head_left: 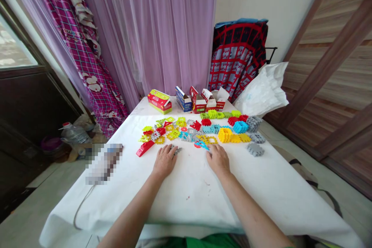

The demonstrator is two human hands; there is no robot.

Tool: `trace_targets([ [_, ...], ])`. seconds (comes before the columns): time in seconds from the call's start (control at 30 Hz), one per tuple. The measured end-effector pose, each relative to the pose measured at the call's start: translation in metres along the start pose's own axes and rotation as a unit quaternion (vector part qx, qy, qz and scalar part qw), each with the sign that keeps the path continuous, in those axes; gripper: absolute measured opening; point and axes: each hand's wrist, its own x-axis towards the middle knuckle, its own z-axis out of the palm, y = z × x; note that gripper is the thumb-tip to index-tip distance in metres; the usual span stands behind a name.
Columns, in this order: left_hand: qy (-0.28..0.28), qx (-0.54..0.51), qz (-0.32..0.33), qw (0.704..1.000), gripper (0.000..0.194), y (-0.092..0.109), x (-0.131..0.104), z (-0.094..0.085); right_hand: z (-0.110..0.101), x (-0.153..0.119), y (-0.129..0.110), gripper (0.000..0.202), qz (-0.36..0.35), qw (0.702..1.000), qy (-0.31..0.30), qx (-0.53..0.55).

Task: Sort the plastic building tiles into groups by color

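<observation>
My left hand (pixel 165 159) lies palm down on the white tablecloth, its fingers stretched out. A grey notched building piece (pixel 178 150) lies at its fingertips, partly covered by them. My right hand (pixel 218 159) has its thumb and fingertips at the edge of a blue notched building piece (pixel 201 145), which it appears to pinch. Beneath the blue piece part of a red round piece (pixel 197 145) shows. Just beyond both hands spread loose yellow pieces (pixel 173 134) and red pieces (pixel 196 125), along with grey and blue ones. A red wedge-shaped block (pixel 145 148) rests left of my left hand.
Stacks of yellow (pixel 225 135), blue (pixel 240 126) and grey pieces (pixel 255 123) stand at the right, with a green row (pixel 216 114) behind. Small boxes (pixel 159 101) line the table's far edge. A white bag (pixel 263 89) is at the far right; a blurred object (pixel 104 164) with a cord lies left.
</observation>
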Motion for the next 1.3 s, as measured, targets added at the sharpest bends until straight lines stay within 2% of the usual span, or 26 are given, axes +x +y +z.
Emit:
trace_targets([
  [0.07,0.005,0.003,-0.003,1.0,0.041,0.001,0.0,-0.001,-0.001,-0.001,-0.002,0.025,0.036,0.998,-0.024,-0.037],
  [0.13,0.007,0.005,-0.006,1.0,0.04,0.002,0.0,-0.002,-0.003,-0.001,-0.005,0.028,0.037,0.996,-0.059,-0.048],
  [0.27,0.01,0.006,-0.011,1.0,0.042,0.007,0.006,0.001,-0.003,0.004,-0.014,0.039,-0.018,0.991,-0.125,-0.04],
  [0.37,0.013,0.005,-0.011,1.0,0.045,0.014,0.013,0.007,-0.003,0.008,-0.018,0.044,-0.061,0.987,-0.149,-0.022],
  [0.43,0.015,0.001,-0.006,1.0,0.049,0.018,0.017,0.011,-0.004,0.009,-0.019,0.047,-0.087,0.986,-0.143,-0.001],
  [0.5,0.018,-0.002,0.0,1.0,0.055,0.021,0.02,0.013,-0.005,0.008,-0.019,0.047,-0.09,0.99,-0.111,0.008],
  [0.6,0.021,-0.005,0.005,1.0,0.061,0.021,0.021,0.015,-0.003,0.008,-0.018,0.042,0.0,0.998,-0.048,-0.026],
  [0.7,0.021,0.0,0.004,1.0,0.061,0.022,0.021,0.015,0.001,0.01,-0.018,0.042,0.08,0.993,-0.052,-0.066],
  [0.77,0.023,0.003,0.001,1.0,0.06,0.022,0.02,0.014,0.005,0.013,-0.019,0.042,0.069,0.993,-0.076,-0.065],
  [0.87,0.049,0.01,0.008,0.999,0.058,0.017,0.02,0.008,0.009,0.015,-0.02,0.037,-0.024,0.995,-0.101,-0.011],
  [0.97,0.084,0.038,0.011,0.996,0.055,-0.007,0.022,-0.007,0.013,0.013,-0.017,0.033,-0.138,0.984,-0.092,0.07],
  [1.03,0.097,0.057,-0.032,0.993,0.055,-0.035,0.027,-0.022,0.017,0.015,-0.011,0.031,-0.164,0.98,-0.047,0.099],
  [1.1,0.09,0.063,-0.094,0.989,0.055,-0.07,0.034,-0.039,0.023,0.02,-0.004,0.03,-0.139,0.985,0.017,0.097],
  [1.17,0.075,0.043,-0.163,0.983,0.057,-0.105,0.044,-0.052,0.031,0.029,0.0,0.031,-0.066,0.993,0.061,0.072],
  [1.23,0.037,-0.009,-0.222,0.974,0.06,-0.133,0.054,-0.059,0.041,0.038,0.0,0.033,0.001,0.997,0.057,0.054],
  [1.3,0.008,-0.039,-0.235,0.971,0.057,-0.15,0.063,-0.058,0.051,0.044,-0.005,0.033,0.006,0.997,0.025,0.068],
])
